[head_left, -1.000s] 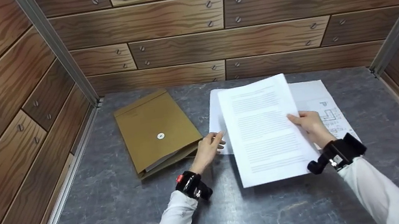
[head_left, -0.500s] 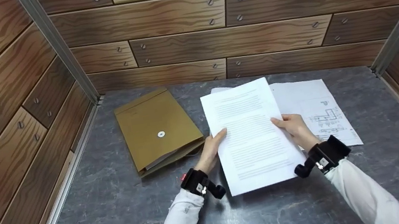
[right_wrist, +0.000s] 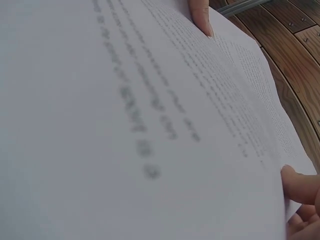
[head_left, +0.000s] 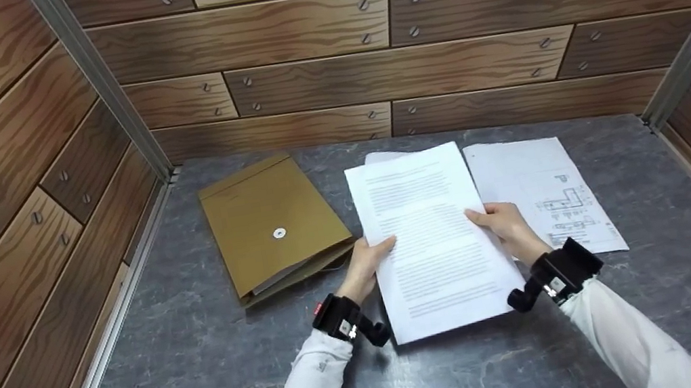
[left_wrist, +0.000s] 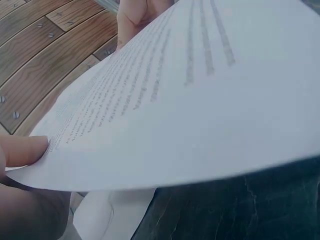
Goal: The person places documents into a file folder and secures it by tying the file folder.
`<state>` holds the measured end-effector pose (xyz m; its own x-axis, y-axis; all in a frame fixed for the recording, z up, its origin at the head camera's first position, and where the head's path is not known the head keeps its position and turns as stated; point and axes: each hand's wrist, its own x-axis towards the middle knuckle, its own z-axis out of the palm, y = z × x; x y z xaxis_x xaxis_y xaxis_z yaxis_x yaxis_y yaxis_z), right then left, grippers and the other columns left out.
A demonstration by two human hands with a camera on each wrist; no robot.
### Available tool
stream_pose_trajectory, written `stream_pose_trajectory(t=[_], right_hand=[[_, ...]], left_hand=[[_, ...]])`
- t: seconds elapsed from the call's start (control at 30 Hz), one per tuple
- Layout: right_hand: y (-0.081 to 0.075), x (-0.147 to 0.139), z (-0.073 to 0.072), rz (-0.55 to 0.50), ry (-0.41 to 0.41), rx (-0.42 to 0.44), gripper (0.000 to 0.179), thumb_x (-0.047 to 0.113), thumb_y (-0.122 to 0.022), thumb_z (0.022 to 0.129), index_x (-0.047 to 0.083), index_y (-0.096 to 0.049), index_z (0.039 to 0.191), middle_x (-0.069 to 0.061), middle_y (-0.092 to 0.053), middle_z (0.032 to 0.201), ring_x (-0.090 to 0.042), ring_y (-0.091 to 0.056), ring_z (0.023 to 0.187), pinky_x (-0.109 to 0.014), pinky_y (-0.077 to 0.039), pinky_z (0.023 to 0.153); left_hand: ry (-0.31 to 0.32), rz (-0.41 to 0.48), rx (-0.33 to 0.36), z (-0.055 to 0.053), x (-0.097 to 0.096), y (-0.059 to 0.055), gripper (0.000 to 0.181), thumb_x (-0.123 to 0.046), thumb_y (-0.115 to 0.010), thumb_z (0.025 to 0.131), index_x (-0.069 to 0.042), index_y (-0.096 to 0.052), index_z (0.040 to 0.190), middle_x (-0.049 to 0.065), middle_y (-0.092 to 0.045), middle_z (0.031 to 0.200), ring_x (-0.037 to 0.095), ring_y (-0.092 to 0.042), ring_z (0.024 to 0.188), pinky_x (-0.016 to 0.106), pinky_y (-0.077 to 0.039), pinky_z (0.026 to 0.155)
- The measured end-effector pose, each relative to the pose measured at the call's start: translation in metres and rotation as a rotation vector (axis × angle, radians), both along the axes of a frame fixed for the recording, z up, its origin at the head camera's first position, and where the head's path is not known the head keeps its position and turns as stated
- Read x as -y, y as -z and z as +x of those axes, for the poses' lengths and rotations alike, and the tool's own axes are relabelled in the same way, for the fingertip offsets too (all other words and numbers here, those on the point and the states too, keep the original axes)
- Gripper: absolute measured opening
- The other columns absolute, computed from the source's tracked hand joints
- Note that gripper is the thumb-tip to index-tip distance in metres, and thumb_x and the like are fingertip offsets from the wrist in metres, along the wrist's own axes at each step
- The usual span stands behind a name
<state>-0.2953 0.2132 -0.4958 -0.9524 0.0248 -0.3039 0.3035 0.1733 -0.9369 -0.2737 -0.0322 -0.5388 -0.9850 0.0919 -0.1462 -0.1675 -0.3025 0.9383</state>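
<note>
In the head view, a white printed paper [head_left: 423, 210] is held up over the table, tilted; I cannot tell if it is one sheet or several. My left hand [head_left: 366, 263] pinches its left edge, thumb on the printed face. The right hand [head_left: 506, 226] pinches the opposite edge the same way. Both wrist views show thumbs on top, the left thumb [left_wrist: 25, 150] and the right thumb [right_wrist: 300, 185], with the other fingers beneath and partly hidden. Behind the held paper lies a sheet with a line drawing [head_left: 510, 169], partly covered.
A brown document envelope [head_left: 266, 212] with a white round button lies to the left, its mouth slightly gaping and white paper inside. Another white sheet's corner [head_left: 381, 156] shows behind the held paper. Wood-patterned walls [head_left: 315, 82] enclose the grey table [head_left: 162, 386] behind and at both sides.
My left hand has moved from beside the envelope onto the paper's left edge and gripped it. The right hand has brought the paper left and slightly down, uncovering more of the drawing.
</note>
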Motion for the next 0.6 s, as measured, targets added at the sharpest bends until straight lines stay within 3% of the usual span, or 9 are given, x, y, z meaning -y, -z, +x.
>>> stream_pose_trajectory(t=[0.17, 0.33, 0.6], right_hand=[[0.004, 0.001, 0.000, 0.004, -0.009, 0.009, 0.045, 0.023, -0.059, 0.088, -0.010, -0.051, 0.117, -0.009, -0.062, 0.084, -0.017, -0.060, 0.068, -0.027, -0.048, 0.058], [0.009, 0.002, 0.002, -0.038, -0.028, 0.016, 0.045, 0.022, -0.060, 0.087, -0.011, -0.050, 0.116, -0.008, -0.063, 0.081, -0.018, -0.061, 0.067, -0.028, -0.050, 0.057], [0.008, 0.000, 0.003, -0.045, -0.126, 0.032, 0.045, 0.021, -0.060, 0.088, -0.013, -0.049, 0.115, -0.007, -0.063, 0.081, -0.017, -0.062, 0.068, -0.026, -0.050, 0.058]], left_hand=[[0.000, 0.028, -0.002, 0.001, 0.001, -0.001, 0.026, -0.002, -0.057, 0.085, 0.011, -0.054, 0.108, 0.019, -0.063, 0.089, 0.028, -0.063, 0.077, 0.036, -0.050, 0.069], [-0.039, 0.022, 0.008, 0.002, 0.004, -0.004, 0.023, -0.002, -0.058, 0.084, 0.012, -0.058, 0.102, 0.020, -0.063, 0.084, 0.027, -0.063, 0.071, 0.036, -0.051, 0.065], [-0.085, -0.069, 0.058, -0.004, 0.011, -0.010, 0.020, -0.001, -0.059, 0.083, 0.011, -0.059, 0.099, 0.018, -0.063, 0.079, 0.025, -0.062, 0.065, 0.034, -0.051, 0.061]])
